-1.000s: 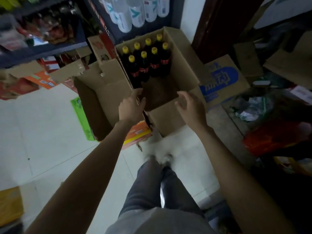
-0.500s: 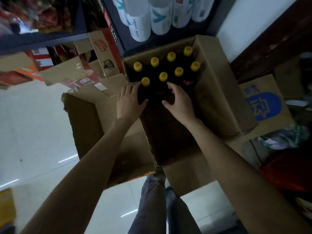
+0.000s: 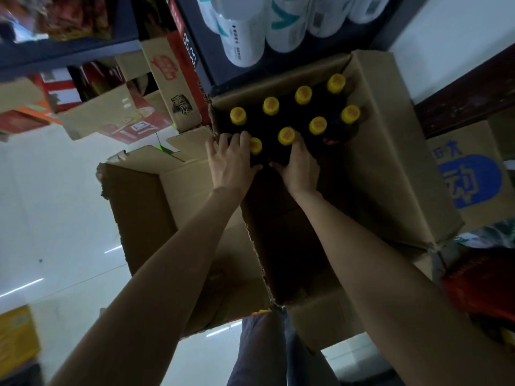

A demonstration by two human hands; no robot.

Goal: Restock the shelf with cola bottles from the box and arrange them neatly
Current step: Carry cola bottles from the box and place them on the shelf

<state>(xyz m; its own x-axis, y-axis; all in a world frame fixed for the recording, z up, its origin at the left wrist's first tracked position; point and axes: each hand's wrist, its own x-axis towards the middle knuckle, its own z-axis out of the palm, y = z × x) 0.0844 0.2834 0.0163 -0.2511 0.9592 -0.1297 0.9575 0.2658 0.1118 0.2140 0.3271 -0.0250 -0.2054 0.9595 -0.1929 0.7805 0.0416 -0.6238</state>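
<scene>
An open cardboard box [image 3: 390,174] stands on the floor below the shelf. Several dark cola bottles with yellow caps [image 3: 303,95] fill its far end in two rows. My left hand [image 3: 230,160] grips the nearest bottle on the left [image 3: 255,146], fingers curled round its neck below the cap. My right hand [image 3: 299,164] grips the bottle beside it [image 3: 287,135], fingers wrapped round its shoulder. The near half of the box holds nothing that I can see.
White-labelled water bottles [image 3: 245,37] lie on the dark shelf [image 3: 200,59] above the box. An open box flap [image 3: 156,218] spreads to the left. Red snack cartons [image 3: 172,79] sit far left; a blue-printed carton [image 3: 471,179] stands right. White tiled floor [image 3: 50,207] lies left.
Both hands reached from the box's near edge into it and closed round the two nearest bottles. The view dropped closer over the box.
</scene>
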